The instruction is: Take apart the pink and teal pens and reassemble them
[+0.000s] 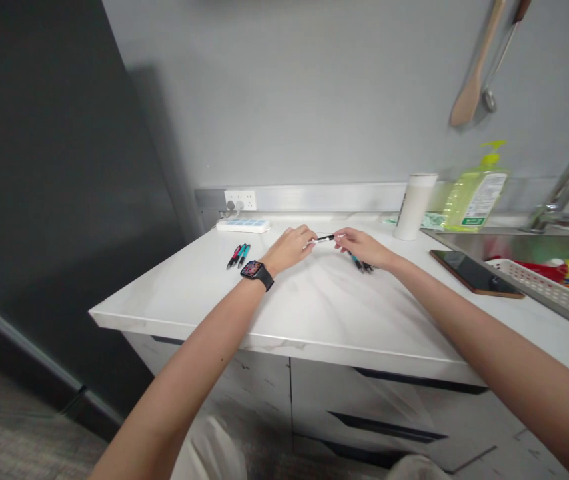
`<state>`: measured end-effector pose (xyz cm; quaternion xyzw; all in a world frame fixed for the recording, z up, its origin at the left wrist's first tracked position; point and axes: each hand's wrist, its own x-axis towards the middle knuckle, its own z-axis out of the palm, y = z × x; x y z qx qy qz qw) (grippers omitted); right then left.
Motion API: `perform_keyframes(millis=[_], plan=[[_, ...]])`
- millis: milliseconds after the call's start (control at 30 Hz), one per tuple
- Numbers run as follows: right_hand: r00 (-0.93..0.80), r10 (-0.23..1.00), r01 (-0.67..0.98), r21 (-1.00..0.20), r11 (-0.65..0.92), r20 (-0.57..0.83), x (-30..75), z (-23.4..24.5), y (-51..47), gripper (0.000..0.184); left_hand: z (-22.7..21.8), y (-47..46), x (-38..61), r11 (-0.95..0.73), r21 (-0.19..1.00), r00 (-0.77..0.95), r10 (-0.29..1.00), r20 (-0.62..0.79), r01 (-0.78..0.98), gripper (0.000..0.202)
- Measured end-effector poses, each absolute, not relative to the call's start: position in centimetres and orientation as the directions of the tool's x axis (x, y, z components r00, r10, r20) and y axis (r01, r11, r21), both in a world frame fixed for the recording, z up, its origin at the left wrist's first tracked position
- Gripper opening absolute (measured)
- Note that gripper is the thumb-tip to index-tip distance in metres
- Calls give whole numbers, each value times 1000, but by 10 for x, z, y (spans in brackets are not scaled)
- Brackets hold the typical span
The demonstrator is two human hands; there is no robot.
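Both my hands meet over the white countertop (pixel 314 300) and pinch one slim black-and-white pen (pixel 325 238) between them. My left hand (pixel 290 247), with a dark smartwatch on its wrist, closes on the pen's left end. My right hand (pixel 364 247) closes on its right end. A few more pens (pixel 363 265) lie on the counter just under my right hand. Three pens (pixel 238 255), red, teal and dark, lie to the left of my left hand.
A white power strip (pixel 242 226) lies by the wall socket. A white cylinder (pixel 414 206), a green soap bottle (pixel 475 193), a dark tablet (pixel 475 273), a sink with a tap (pixel 564 193) and a white basket (pixel 549 290) stand right. Wooden utensils (pixel 474 73) hang above.
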<state>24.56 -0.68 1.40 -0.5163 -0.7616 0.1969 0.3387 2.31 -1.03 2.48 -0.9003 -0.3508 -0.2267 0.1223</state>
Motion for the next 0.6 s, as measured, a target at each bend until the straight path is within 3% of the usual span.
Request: perform_keyframes(millis=[67,167,300,400,500,600], plan=[[-323,897,492,-757,431,301,236,10,-8,33,19,-11,31,-790,-41,702,519,488,612,21],[-353,888,380,-823,423,294,229,9,-10,26,12,-9,36,-836,35,706,484,516,548,19],[-229,957,265,-935,237,177,230,15,-12,11,10,-2,28,-833,204,607,522,599,515,28],[-170,980,169,-977,131,102,232,19,-15,8,12,5,14,-811,266,575,563,593,521,30],[-155,987,108,-992,64,47,234,22,-17,10,14,13,2,-734,472,495,679,542,489,23],[-140,990,66,-998,8,-1,235,23,-17,9,13,17,-4,-564,771,422,801,424,297,33]])
